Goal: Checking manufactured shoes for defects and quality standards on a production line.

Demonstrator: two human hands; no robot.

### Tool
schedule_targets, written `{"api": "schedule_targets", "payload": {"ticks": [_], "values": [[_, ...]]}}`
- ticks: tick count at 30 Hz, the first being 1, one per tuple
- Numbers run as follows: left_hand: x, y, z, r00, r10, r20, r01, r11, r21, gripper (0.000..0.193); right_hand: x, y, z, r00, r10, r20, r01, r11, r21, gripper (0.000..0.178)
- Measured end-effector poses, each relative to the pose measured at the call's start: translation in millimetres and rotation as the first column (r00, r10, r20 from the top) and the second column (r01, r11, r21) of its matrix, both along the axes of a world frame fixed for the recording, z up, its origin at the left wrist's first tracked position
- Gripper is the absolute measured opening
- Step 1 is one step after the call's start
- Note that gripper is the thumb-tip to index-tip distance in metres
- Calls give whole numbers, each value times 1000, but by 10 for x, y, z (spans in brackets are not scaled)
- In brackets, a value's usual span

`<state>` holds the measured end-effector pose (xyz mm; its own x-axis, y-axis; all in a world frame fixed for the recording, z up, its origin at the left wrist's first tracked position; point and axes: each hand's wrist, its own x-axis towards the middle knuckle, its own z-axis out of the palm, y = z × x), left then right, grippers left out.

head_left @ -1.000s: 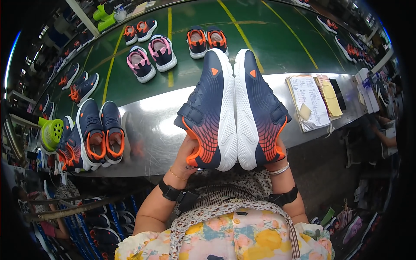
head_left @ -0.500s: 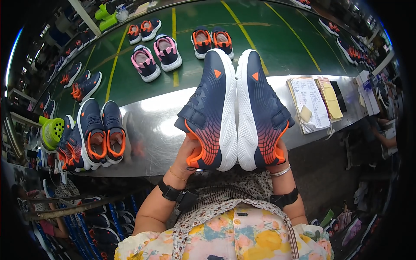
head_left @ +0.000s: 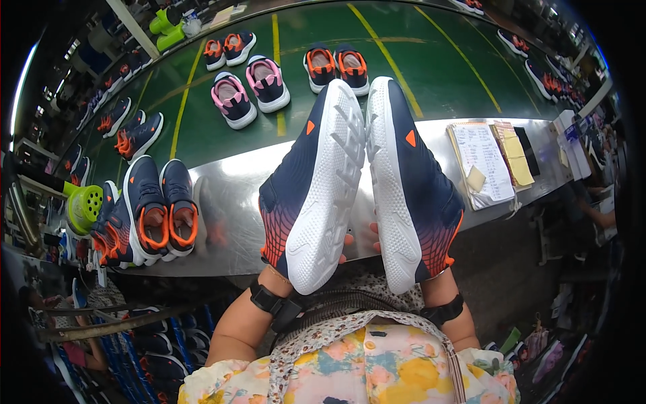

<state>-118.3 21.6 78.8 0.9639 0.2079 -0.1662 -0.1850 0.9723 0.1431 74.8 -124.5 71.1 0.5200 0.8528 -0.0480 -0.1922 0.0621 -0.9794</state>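
Held up before me is a pair of navy sneakers with orange heels and white soles. The left sneaker (head_left: pixel 324 182) has its patterned sole turned partly toward me, with its toe pointing away. Beside it the right sneaker (head_left: pixel 425 182) leans outward, and the toes nearly touch. My left hand (head_left: pixel 347 246) grips the left one from behind; only fingertips show past its sole. Fingertips of my right hand (head_left: pixel 375 236) show by the inner edge of the right one. The shoes hide most of both hands.
Several navy-and-orange sneakers (head_left: pixel 149 209) stand on the metal table (head_left: pixel 229 229) at left. Pink-lined sneakers (head_left: pixel 268 84) and more orange-lined ones (head_left: pixel 336 67) sit on the green conveyor belt (head_left: pixel 444 81). A notebook (head_left: pixel 483 165) lies at right; a green perforated object (head_left: pixel 85 207) is far left.
Both sneakers have tilted so their soles face me more, and their heels have come lower and nearer. Fingertips now show between them. The view has shifted slightly.
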Motion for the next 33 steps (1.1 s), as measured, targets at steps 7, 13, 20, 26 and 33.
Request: {"api": "schedule_targets", "payload": {"ticks": [7, 13, 20, 26, 33], "values": [[-106, -30, 132, 992, 45, -119, -32, 994, 108, 49, -32, 0, 126, 991, 107, -86, -108, 994, -6, 63], [-125, -25, 135, 998, 33, -48, -29, 996, 89, 54, 4, -58, 149, 936, 240, -256, -239, 970, 33, 66], [-129, -31, 164, 997, 58, 49, -59, 998, 32, 60, -24, -85, 126, 427, 393, -814, -133, 918, 373, 63], [-160, -24, 151, 998, 54, 17, -54, 999, 2, 60, -79, -117, 197, 381, 324, -866, -53, 943, 329, 61], [13, 150, -49, 973, 40, -226, 73, 879, 471, 47, -59, -62, 204, 546, 295, -784, -73, 949, 306, 59]]}}
